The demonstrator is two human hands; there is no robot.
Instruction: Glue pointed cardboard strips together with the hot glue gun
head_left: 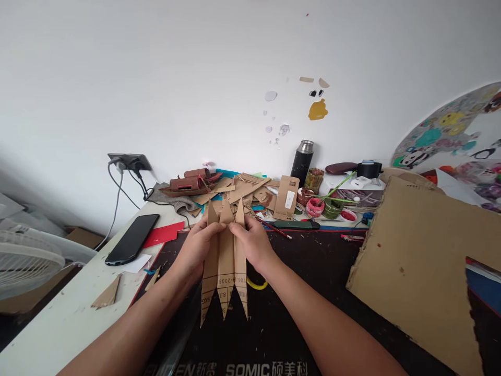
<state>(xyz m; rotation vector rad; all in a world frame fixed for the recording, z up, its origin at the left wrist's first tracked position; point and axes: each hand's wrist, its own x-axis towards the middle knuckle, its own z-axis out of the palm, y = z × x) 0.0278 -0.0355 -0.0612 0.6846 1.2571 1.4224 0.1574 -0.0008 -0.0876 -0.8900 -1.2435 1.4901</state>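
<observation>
A folded piece of brown cardboard (226, 256) with three long panels, pointed at top and bottom, is held upright in front of me. My left hand (204, 237) grips its left side, thumb pressed on the middle panel. On the right side my right hand (252, 240) grips it the same way, the two thumb tips close together. Printed letters and numbers cross the lower part of the panels. Behind it, a yellow ring-shaped handle (257, 283) shows on the dark mat (297, 324). Most fingers are hidden behind the cardboard.
Cardboard scraps (246, 187) pile up at the back, beside a black thermos (302, 162) and open paint jars (315, 207). A green cutter (295, 224) lies before them. A large cardboard sheet (418, 261) covers the right. Left are a phone (133, 240) and a fan (27, 261).
</observation>
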